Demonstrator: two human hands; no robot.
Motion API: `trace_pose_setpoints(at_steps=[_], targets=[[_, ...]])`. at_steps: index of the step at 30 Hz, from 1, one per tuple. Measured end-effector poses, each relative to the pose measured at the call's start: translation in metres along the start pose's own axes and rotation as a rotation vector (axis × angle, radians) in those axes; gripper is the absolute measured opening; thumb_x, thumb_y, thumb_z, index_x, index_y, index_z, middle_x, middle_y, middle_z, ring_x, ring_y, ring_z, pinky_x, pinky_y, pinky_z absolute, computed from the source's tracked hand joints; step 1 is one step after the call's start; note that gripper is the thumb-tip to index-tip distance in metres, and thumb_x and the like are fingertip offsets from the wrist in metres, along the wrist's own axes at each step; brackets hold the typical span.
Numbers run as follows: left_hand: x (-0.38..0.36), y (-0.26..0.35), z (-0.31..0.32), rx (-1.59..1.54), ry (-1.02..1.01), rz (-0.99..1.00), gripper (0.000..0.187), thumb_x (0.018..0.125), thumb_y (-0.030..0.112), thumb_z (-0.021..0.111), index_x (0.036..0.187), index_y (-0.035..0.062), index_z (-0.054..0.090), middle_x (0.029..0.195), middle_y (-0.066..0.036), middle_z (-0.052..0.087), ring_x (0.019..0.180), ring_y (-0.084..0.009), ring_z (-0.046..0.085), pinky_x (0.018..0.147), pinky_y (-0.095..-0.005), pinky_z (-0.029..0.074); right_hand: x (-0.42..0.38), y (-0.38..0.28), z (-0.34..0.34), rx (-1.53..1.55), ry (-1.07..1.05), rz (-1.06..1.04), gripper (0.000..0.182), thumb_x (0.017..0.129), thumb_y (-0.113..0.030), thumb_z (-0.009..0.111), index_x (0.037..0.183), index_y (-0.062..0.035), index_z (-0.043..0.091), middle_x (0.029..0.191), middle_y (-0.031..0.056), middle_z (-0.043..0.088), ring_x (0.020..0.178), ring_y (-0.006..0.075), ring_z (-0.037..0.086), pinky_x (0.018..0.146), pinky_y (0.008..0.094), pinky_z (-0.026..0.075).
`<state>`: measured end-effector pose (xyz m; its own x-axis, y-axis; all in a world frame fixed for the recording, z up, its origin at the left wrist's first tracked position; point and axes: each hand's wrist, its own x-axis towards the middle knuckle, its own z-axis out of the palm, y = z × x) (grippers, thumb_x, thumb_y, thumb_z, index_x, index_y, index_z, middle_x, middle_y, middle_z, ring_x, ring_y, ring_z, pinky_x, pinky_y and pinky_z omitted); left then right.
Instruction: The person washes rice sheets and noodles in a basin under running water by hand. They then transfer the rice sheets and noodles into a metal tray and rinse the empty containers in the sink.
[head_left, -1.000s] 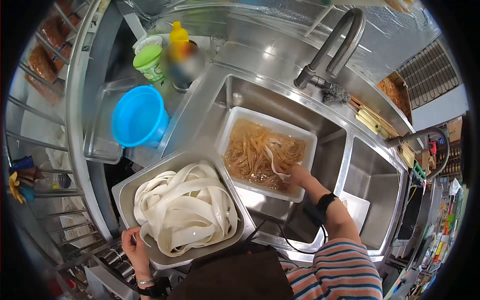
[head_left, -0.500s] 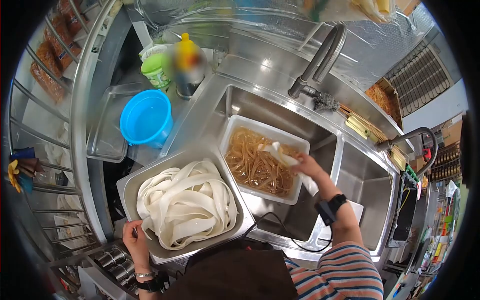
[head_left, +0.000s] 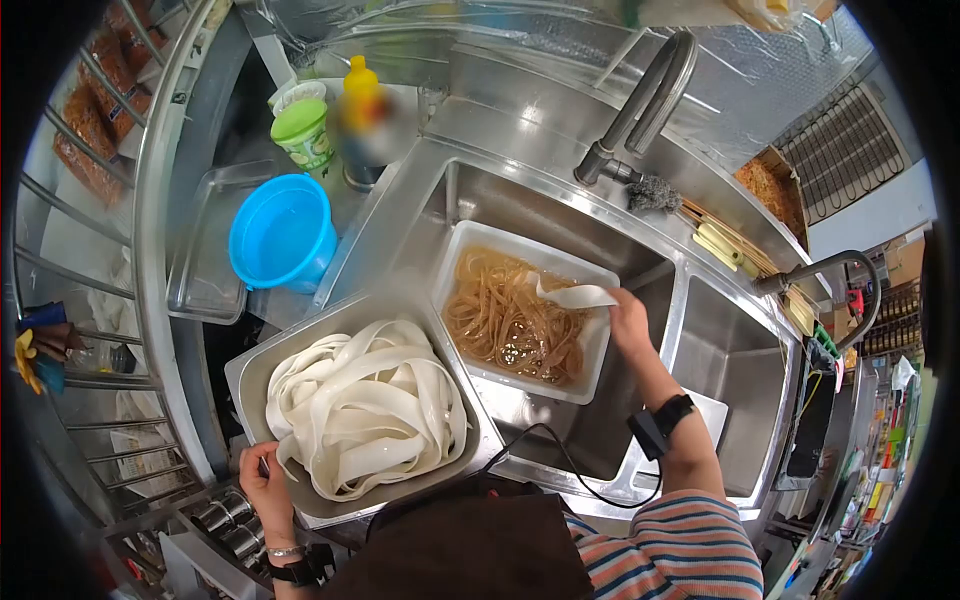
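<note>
Broad white noodles lie heaped in a deep metal pan at the sink's near left corner. My left hand is closed on that pan's lower left rim. Over the sink, my right hand pinches the end of a wide white noodle strip. The strip's other end reaches left into a white plastic tub, where thin brown noodles sit in liquid. The tub rests in the larger sink basin, and my right hand is beside its right rim.
A blue bucket, a clear lid and a green-lidded tub stand on the left counter. A tall faucet rises behind the sink. A black cable loops over the front edge. Metal racks line the left.
My right hand has moved slightly right and up, drawing the white strip out straighter toward the tub's right rim. My left hand keeps its hold on the pan. The view has shifted slightly.
</note>
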<state>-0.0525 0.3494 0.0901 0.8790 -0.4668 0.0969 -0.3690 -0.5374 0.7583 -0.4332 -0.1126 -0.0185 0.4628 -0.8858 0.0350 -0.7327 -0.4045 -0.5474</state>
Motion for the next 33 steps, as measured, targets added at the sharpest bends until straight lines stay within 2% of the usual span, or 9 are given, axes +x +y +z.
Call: trace_pose_setpoints(at_steps=[4,9,11,13,15,18,20,26,33], targets=[[0.000,-0.009,0.002,-0.037,0.023,0.075,0.012,0.085,-0.007,0.057,0.087,0.0029,0.064,0.077,0.000,0.050,0.066,-0.0096,0.042,0.060,-0.0232,0.033,0.013,-0.109,-0.088,0.746,0.050,-0.009,0.039,0.082,-0.012,0.037,0.111,-0.0041,0.062,0.105,0.0076,0.065,0.088,0.0143,0.060,0.074,0.0273,0.048],[0.000,-0.014,0.000,-0.081,0.015,0.079,0.012,0.085,-0.006,0.058,0.088,0.0028,0.065,0.076,-0.001,0.050,0.066,-0.0104,0.041,0.059,-0.0241,0.033,0.038,-0.201,-0.165,1.298,0.216,0.057,0.024,0.091,-0.014,0.038,0.105,-0.0057,0.056,0.114,0.0157,0.063,0.079,0.0197,0.061,0.069,0.0303,0.052],[0.000,-0.014,0.000,-0.040,0.005,0.068,0.012,0.084,-0.006,0.058,0.088,0.0028,0.065,0.075,-0.001,0.050,0.066,-0.0104,0.041,0.059,-0.0244,0.033,0.041,-0.234,-0.203,1.471,0.088,-0.073,0.025,0.092,-0.013,0.035,0.105,-0.0047,0.054,0.117,0.0197,0.061,0.088,0.0234,0.063,0.070,0.0314,0.053],[-0.001,-0.007,0.000,-0.063,0.015,0.066,0.012,0.084,-0.006,0.058,0.088,0.0028,0.065,0.075,-0.001,0.050,0.065,-0.0107,0.041,0.059,-0.0246,0.033,0.038,-0.292,-0.241,1.378,0.206,-0.032,0.032,0.094,-0.015,0.031,0.114,-0.0017,0.052,0.119,0.0226,0.060,0.099,0.0268,0.063,0.072,0.0316,0.052],[0.000,-0.003,0.000,-0.089,0.027,0.065,0.012,0.084,-0.007,0.058,0.088,0.0029,0.065,0.075,-0.002,0.050,0.065,-0.0109,0.042,0.058,-0.0248,0.033,0.040,-0.306,-0.279,1.537,-0.260,-0.405,0.039,0.098,-0.021,0.040,0.126,0.0044,0.045,0.127,0.0250,0.052,0.111,0.0285,0.058,0.092,0.0378,0.052],[0.000,-0.002,0.000,-0.111,0.043,0.124,0.013,0.082,-0.007,0.058,0.087,0.0026,0.065,0.075,-0.003,0.051,0.064,-0.0116,0.042,0.058,-0.0252,0.033,0.023,-0.370,-0.320,1.432,-0.273,-0.579,0.048,0.096,-0.015,0.046,0.134,0.0114,0.034,0.130,0.0275,0.048,0.111,0.0272,0.058,0.096,0.0330,0.050],[0.000,-0.003,-0.002,-0.100,0.021,0.113,0.014,0.081,-0.008,0.058,0.087,0.0021,0.065,0.076,-0.005,0.053,0.066,-0.0142,0.047,0.058,-0.0271,0.036,0.010,-0.412,-0.340,1.370,-0.514,-0.657,0.026,0.097,-0.016,0.043,0.104,0.0070,0.053,0.092,0.0194,0.063,0.073,0.0241,0.066,0.069,0.0324,0.059],[-0.001,-0.004,-0.002,-0.122,0.072,0.162,0.017,0.079,-0.008,0.058,0.086,0.0041,0.066,0.073,-0.011,0.055,0.066,-0.0235,0.054,0.060,-0.0328,0.041,-0.029,-0.480,-0.351,1.384,-0.548,-0.799,0.026,0.095,-0.012,0.047,0.115,0.0055,0.049,0.091,0.0131,0.058,0.072,0.0185,0.060,0.066,0.0275,0.054],[-0.002,-0.003,-0.003,-0.144,0.075,0.132,0.016,0.078,-0.005,0.057,0.086,0.0055,0.066,0.070,-0.012,0.050,0.062,-0.0259,0.051,0.057,-0.0353,0.040,-0.050,-0.486,-0.270,1.323,-0.495,-0.692,0.037,0.093,-0.007,0.051,0.128,0.0036,0.044,0.090,0.0057,0.051,0.072,0.0121,0.052,0.061,0.0218,0.049]])
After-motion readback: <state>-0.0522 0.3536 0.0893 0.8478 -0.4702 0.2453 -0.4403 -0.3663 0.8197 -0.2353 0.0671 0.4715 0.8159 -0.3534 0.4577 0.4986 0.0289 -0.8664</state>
